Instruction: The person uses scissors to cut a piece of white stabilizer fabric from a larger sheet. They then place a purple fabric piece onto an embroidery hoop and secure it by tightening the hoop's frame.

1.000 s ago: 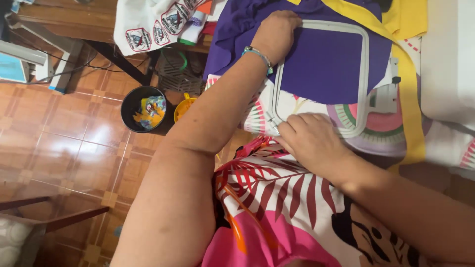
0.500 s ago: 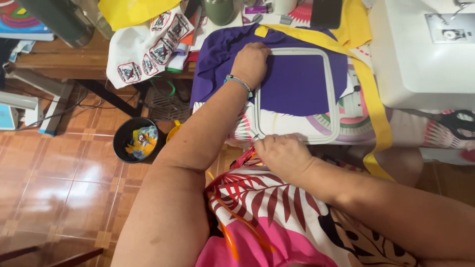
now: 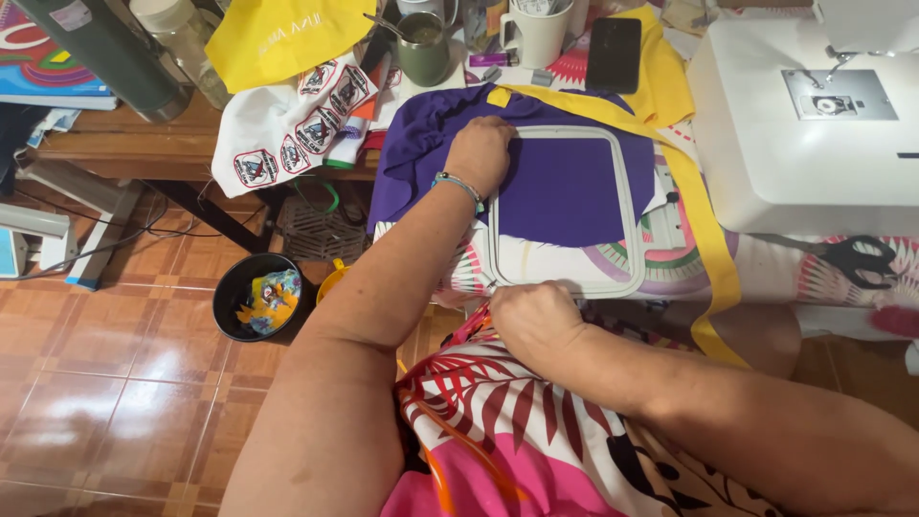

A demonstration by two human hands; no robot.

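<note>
A rounded-rectangle white plastic embroidery hoop (image 3: 567,211) lies in the upper middle of the frame, with a piece of purple fabric (image 3: 565,187) stretched inside it and spilling out past its upper left corner. The left hand (image 3: 481,153) rests at the hoop's upper left corner, its arm reaching up from the lower left of the frame in a long straight line, a beaded bracelet (image 3: 458,184) on the wrist. Its fingers are curled down onto the purple fabric and the hoop's edge, pressing rather than gripping; the fingertips are hidden. The right hand (image 3: 531,318) sits at the hoop's lower left corner, knuckles up and bunched loosely closed, its forearm coming in from the lower right. Whether it pinches the rim or only pushes on it cannot be told.

A long yellow fabric strip (image 3: 704,220) runs down the right side of the hoop. A white sewing machine (image 3: 814,124) fills the upper right, with black-handled scissors (image 3: 847,257) just below it. A green metal mug (image 3: 424,48) stands at the top centre, and a black bowl of scraps (image 3: 258,297) sits on the tiled floor at the left.
</note>
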